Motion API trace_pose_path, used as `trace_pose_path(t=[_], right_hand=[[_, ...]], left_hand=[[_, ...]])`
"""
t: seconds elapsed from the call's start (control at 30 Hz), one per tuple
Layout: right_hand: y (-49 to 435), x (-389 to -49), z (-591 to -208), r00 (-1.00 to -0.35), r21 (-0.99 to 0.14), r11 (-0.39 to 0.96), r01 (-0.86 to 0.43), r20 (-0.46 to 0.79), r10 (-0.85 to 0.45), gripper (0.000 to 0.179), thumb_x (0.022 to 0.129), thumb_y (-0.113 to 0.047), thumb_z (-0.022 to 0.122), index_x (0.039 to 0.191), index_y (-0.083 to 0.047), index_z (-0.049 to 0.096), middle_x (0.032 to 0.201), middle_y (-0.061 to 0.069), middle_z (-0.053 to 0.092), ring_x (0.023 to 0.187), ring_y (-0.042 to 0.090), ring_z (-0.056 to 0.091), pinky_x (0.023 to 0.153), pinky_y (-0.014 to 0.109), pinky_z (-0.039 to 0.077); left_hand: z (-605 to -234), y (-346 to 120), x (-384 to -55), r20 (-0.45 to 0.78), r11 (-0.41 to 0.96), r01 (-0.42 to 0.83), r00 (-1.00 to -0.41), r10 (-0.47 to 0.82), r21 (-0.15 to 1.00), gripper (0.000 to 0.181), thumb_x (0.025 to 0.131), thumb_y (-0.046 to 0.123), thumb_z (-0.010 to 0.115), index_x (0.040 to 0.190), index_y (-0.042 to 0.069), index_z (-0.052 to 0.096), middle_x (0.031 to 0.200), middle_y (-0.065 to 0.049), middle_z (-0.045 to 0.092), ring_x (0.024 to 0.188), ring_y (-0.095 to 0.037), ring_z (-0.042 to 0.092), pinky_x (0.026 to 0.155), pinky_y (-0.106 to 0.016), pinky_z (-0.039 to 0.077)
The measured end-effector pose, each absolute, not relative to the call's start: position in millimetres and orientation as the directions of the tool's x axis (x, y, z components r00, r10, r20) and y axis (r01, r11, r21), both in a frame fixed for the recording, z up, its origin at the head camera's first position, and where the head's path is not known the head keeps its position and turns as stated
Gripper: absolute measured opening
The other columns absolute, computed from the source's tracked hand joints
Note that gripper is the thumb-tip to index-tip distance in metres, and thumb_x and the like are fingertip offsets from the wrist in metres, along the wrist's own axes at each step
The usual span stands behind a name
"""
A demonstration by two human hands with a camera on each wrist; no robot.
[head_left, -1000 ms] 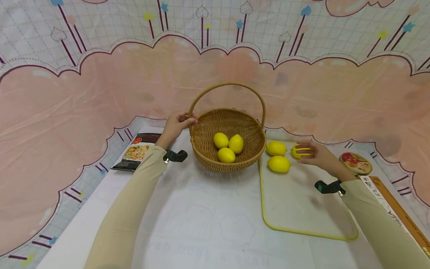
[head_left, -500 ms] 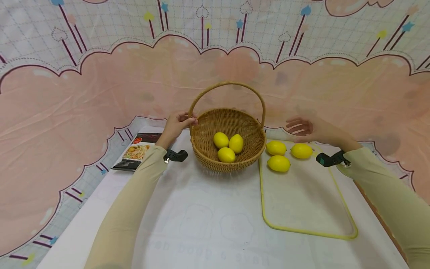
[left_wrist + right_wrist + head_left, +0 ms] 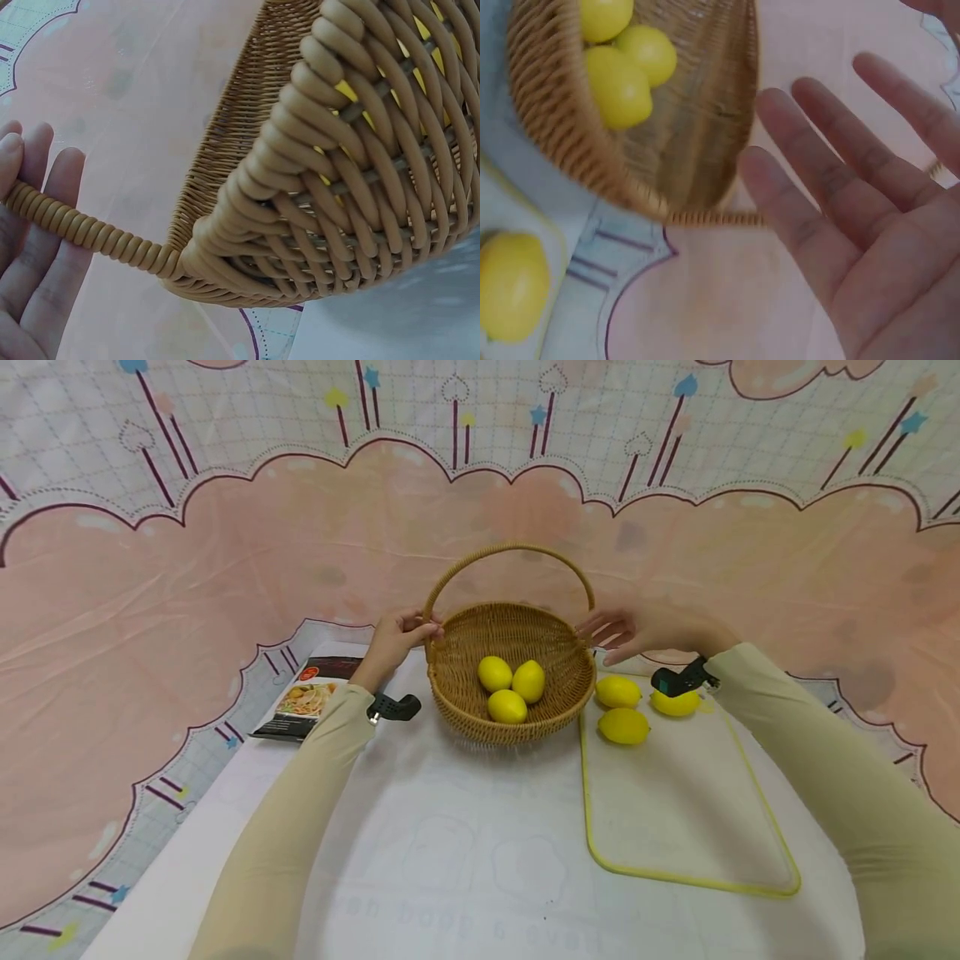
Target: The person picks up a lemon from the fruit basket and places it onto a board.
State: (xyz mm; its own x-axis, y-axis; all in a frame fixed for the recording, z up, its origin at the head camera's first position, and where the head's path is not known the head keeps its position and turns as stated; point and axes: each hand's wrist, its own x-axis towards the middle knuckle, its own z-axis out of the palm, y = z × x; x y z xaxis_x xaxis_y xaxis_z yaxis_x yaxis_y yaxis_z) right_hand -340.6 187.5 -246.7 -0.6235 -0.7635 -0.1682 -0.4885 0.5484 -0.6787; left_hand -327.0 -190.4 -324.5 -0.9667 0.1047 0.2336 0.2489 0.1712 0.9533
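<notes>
A brown wicker basket (image 3: 517, 622) with an arched handle (image 3: 510, 548) tilts its opening toward me, three yellow lemons (image 3: 507, 707) inside. My left hand (image 3: 400, 639) grips the handle low on its left side; in the left wrist view thumb and fingers (image 3: 64, 176) lie on either side of the woven rod. At the basket's right side is my right hand (image 3: 637, 625), its fingers straight and spread. Those fingers (image 3: 817, 169) overlap the handle in the right wrist view. Three more lemons (image 3: 624, 726) lie on a yellow-edged cutting board (image 3: 690, 810).
To the left of the basket lies a black and white food packet (image 3: 307, 697), partly behind the left forearm. A patterned cloth (image 3: 315, 543) rises behind the white table (image 3: 450, 860). My right forearm reaches over the board's far right corner.
My right hand has left the far right lemon, risen, and moved left to the basket's right side. The left hand keeps its grip; basket and lemons look unmoved.
</notes>
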Motion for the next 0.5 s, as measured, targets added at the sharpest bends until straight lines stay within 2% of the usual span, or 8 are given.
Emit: trace_pose_path(t=[0.2,0.5], right_hand=[[155,-353,-255,-0.557,-0.685,0.533,-0.496,-0.219,-0.801,0.058,0.085,-0.017,0.070,0.135,-0.001,0.043,0.140,0.018,0.045,0.129,0.036,0.044,0.106,0.045,0.041],[113,-369,-277,-0.525,-0.698,0.556,-0.451,-0.296,-0.798,0.057,0.084,-0.009,0.069,0.134,-0.001,0.044,0.138,0.021,0.045,0.125,0.034,0.048,0.102,0.040,0.046]], left_hand=[[-326,-191,-328,0.245,0.174,0.260,-0.964,0.104,0.950,0.031,0.093,0.010,0.056,0.115,-0.013,0.056,0.077,0.011,0.065,0.075,-0.001,0.065,0.093,-0.041,0.052],[-325,-191,-327,0.240,0.191,0.256,-0.966,0.100,0.948,0.029,0.093,0.010,0.056,0.113,-0.011,0.058,0.076,0.014,0.065,0.075,0.000,0.065,0.089,-0.036,0.054]])
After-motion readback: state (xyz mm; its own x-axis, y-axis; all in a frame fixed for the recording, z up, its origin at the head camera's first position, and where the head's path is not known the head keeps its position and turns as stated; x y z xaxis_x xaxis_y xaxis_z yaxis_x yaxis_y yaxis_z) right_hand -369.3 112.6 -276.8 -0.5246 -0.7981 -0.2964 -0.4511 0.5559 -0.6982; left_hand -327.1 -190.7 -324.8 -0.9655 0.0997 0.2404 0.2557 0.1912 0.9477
